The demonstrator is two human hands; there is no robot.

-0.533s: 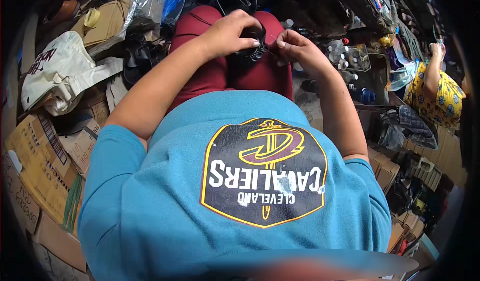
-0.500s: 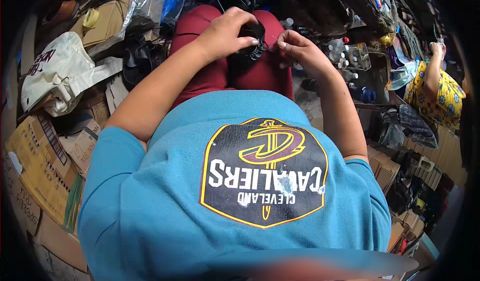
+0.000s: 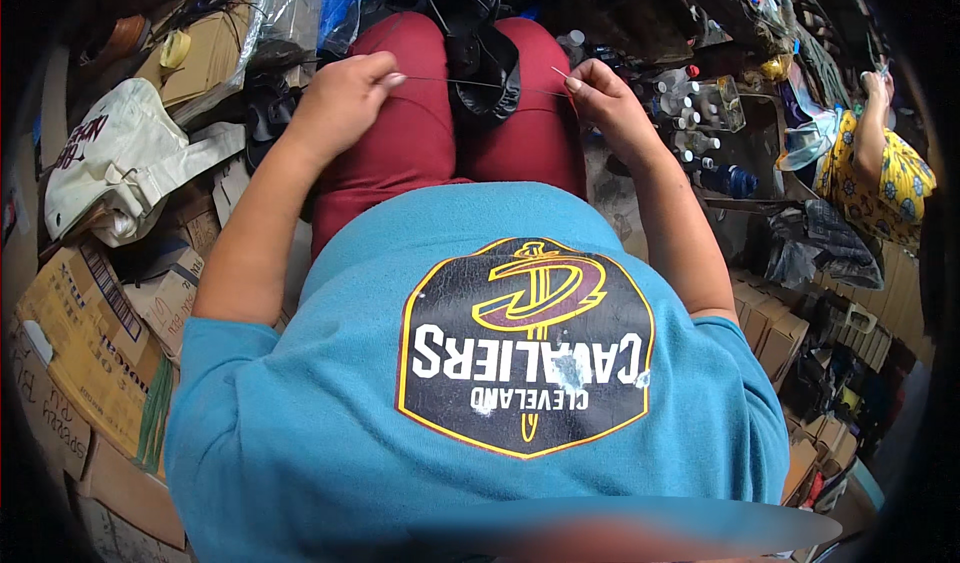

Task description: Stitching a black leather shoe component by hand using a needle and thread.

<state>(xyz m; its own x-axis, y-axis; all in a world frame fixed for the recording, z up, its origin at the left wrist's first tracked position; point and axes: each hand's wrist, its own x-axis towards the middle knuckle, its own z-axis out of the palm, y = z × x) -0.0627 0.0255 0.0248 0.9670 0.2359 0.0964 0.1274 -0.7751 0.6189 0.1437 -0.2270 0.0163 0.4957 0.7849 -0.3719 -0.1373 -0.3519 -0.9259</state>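
Note:
Between my thighs lies a black leather shoe piece, shaped like a loop or strap, its near rim gathered. A dark thread runs nearly level across it, drawn out between my hands. My left hand, above my left thigh, pinches the thread between thumb and finger. Over by my right thigh, my right hand is closed in a pinch on a thin needle, whose tip pokes out past the fingertips. Whether the thread passes through the leather cannot be made out.
A white cloth bag and cardboard boxes are piled on the left. Another black shoe lies beside my left knee. Several plastic bottles stand on the right. Farther right is another person in yellow patterned clothing.
My left hand has let go of the black shoe piece and moved left, drawing the thread out. My right hand has shifted slightly right. The shoe piece now lies uncovered.

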